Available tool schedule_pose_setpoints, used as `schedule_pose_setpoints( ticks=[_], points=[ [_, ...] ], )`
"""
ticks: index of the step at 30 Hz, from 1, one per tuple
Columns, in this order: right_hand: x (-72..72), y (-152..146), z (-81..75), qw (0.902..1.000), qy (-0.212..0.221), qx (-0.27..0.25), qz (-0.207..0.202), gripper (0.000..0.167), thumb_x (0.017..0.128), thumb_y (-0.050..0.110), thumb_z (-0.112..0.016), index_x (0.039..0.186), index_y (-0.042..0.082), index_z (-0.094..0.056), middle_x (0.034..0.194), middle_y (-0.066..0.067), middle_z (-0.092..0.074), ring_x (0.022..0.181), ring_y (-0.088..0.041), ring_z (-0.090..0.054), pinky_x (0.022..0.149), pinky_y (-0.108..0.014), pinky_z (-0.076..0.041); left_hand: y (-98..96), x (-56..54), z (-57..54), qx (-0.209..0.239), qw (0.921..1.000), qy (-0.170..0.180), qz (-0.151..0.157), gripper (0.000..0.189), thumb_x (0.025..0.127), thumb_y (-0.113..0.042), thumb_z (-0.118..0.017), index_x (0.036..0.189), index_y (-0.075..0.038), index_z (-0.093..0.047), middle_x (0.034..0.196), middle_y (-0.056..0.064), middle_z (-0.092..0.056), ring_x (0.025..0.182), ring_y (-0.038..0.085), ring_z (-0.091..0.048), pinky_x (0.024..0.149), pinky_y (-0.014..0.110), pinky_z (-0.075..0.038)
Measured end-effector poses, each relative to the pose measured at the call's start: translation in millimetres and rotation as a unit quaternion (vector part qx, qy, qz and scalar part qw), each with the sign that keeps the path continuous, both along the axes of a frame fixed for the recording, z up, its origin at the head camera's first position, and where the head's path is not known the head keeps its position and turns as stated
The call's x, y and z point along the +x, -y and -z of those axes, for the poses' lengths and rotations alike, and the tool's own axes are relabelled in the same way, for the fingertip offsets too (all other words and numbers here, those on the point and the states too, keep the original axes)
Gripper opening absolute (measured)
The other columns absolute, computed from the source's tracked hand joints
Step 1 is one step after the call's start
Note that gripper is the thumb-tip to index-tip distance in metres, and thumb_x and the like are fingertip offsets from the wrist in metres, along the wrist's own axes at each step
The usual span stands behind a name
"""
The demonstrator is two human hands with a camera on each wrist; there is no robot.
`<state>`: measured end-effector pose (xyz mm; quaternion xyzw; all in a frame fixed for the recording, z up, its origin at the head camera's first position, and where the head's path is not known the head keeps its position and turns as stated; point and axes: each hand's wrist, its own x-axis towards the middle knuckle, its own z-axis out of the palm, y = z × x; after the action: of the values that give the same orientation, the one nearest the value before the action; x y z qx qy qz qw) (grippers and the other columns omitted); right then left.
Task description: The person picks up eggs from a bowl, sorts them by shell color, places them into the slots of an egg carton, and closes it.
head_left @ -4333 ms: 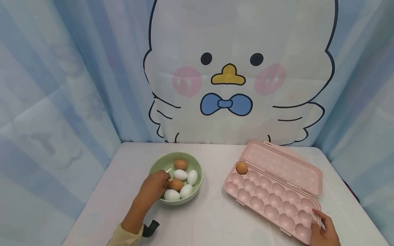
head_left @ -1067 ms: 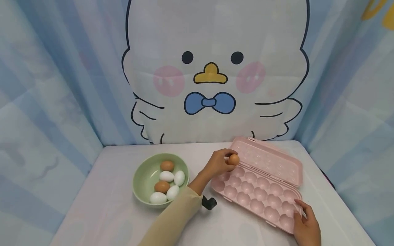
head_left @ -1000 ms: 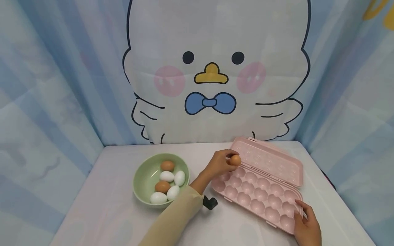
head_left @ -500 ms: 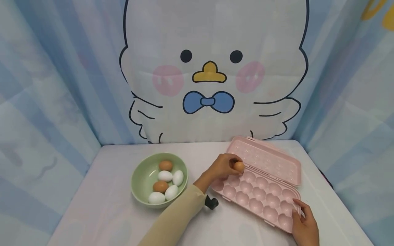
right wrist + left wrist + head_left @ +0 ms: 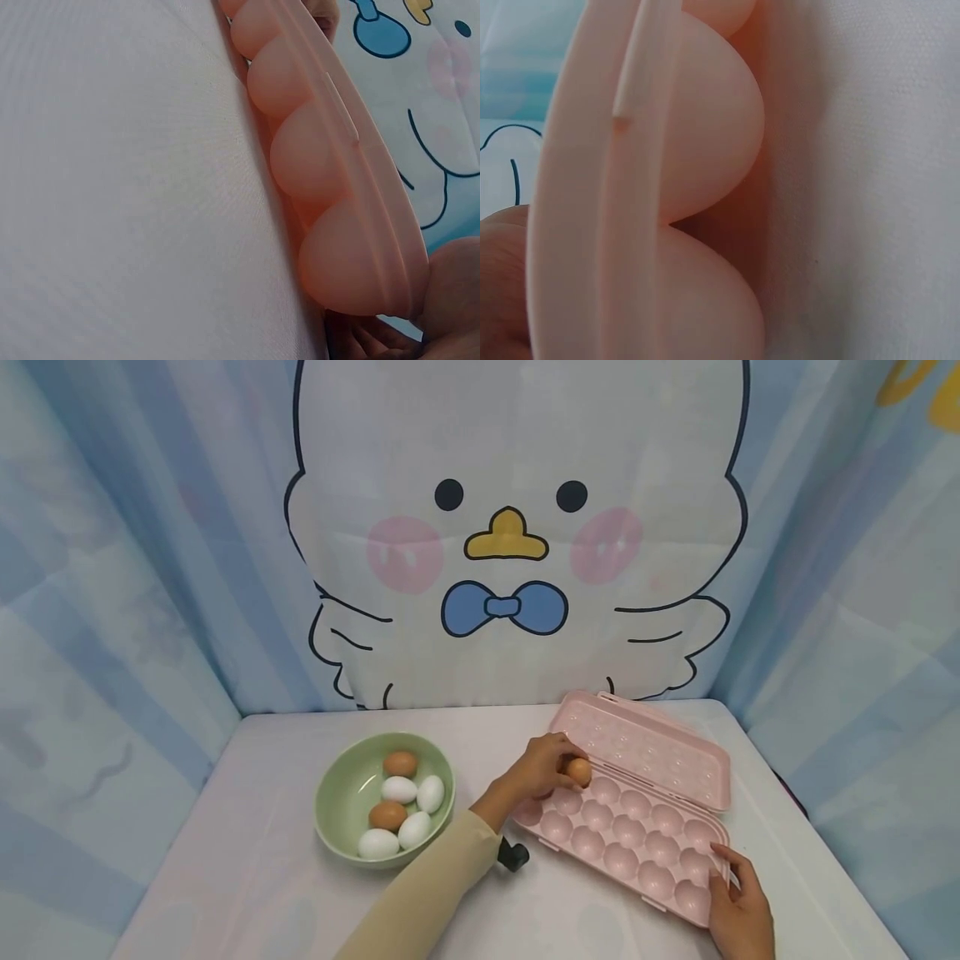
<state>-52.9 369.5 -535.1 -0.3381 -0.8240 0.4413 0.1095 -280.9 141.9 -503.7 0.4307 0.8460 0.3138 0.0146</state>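
Observation:
In the head view, my left hand (image 5: 546,763) pinches a brown egg (image 5: 578,772) at the back row of an open pink egg carton (image 5: 651,906), near its left end. The hand covers the back-left corner cell. My right hand (image 5: 741,906) grips the carton's right end, thumb at the rim. In the right wrist view, fingers (image 5: 364,337) show under that end. From the left wrist, the carton's rim (image 5: 570,225) and rounded cell undersides fill much of the view, and the egg is out of sight.
Left of the carton stands a green bowl (image 5: 341,827) with several white eggs and two brown eggs (image 5: 387,816) in it. The carton's lid (image 5: 645,743) lies folded back toward the printed curtain (image 5: 502,668). A black wrist mount (image 5: 513,855) hangs below the left sleeve.
Earlier my left hand was at the bowl; then it carried a brown egg to the carton. Over the last second it lowered the egg to the back row. The right hand keeps its grip.

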Motion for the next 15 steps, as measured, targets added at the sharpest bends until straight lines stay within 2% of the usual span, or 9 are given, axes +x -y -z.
schedule_pose_setpoints(
  ticks=[2, 7, 11, 15],
  points=[
    [-0.2, 0.7, -0.2, 1.0, -0.002, 0.0, 0.001, 0.043, 0.109, 0.009, -0.039, 0.152, 0.006, -0.042, 0.16, -0.032, -0.03, 0.134, -0.054, -0.044, 0.097, -0.053, -0.047, 0.4, -0.9, -0.3, -0.015, 0.9997, -0.017, 0.008, 0.048, 0.079, -0.025, -0.092, 0.123, -0.015, -0.076, 0.107, -0.002, -0.065, 0.097, 0.009, -0.056, 0.092, 0.023, -0.041],
    [0.0, 1.9, -1.1, 1.0, -0.002, -0.002, 0.006, 0.044, 0.109, 0.009, -0.038, 0.153, 0.006, -0.041, 0.16, -0.032, -0.028, 0.135, -0.054, -0.043, 0.101, -0.06, -0.044, 0.6, -2.2, 1.0, -0.027, 0.9991, -0.027, 0.02, 0.049, 0.08, -0.025, -0.091, 0.125, -0.015, -0.075, 0.111, -0.001, -0.067, 0.1, 0.011, -0.056, 0.093, 0.024, -0.04],
    [0.6, 1.9, -0.6, 0.9998, -0.001, -0.017, 0.009, 0.045, 0.11, 0.012, -0.038, 0.154, 0.006, -0.04, 0.162, -0.032, -0.024, 0.135, -0.056, -0.04, 0.102, -0.062, -0.043, 1.6, -1.9, 1.2, -0.035, 0.999, -0.021, 0.02, 0.048, 0.082, -0.024, -0.089, 0.127, -0.015, -0.073, 0.115, -0.001, -0.067, 0.104, 0.011, -0.055, 0.096, 0.025, -0.039],
    [0.5, 2.5, -0.6, 0.9998, -0.004, -0.017, 0.012, 0.044, 0.11, 0.012, -0.038, 0.153, 0.005, -0.041, 0.162, -0.032, -0.025, 0.135, -0.056, -0.04, 0.101, -0.059, -0.043, 3.5, -0.9, -1.0, -0.044, 0.9986, -0.016, 0.023, 0.047, 0.084, -0.023, -0.088, 0.127, -0.015, -0.072, 0.119, -0.001, -0.067, 0.109, 0.012, -0.056, 0.101, 0.028, -0.038]
  ],
)
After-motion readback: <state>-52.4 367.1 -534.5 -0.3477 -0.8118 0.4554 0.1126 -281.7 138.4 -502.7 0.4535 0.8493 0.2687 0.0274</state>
